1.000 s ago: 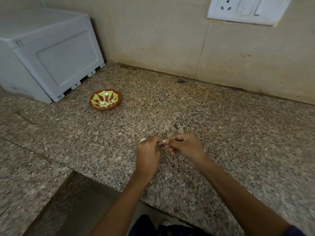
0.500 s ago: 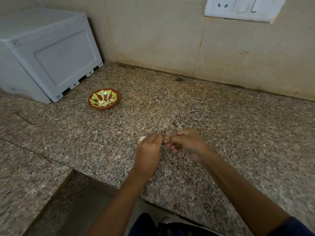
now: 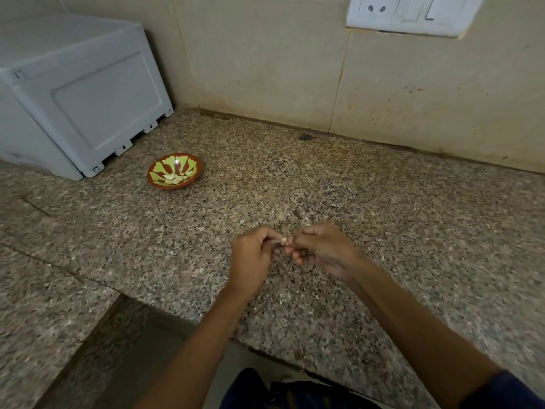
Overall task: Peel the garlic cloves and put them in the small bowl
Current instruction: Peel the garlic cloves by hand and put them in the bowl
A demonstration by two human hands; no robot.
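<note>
A pale garlic clove shows as a small tip between my two hands, just above the granite counter. My left hand grips it with curled fingers, and my right hand pinches its other end with thumb and fingertips. Most of the clove is hidden by the fingers. The small bowl, brown with a green pattern, stands to the far left of my hands and holds several peeled cloves.
A grey plastic appliance stands at the back left, close to the bowl. The tiled wall with a white socket panel runs behind. The counter edge drops off below my left forearm.
Both hands stay together on the clove and have barely shifted. The white scrap that showed left of my left hand is no longer visible.
</note>
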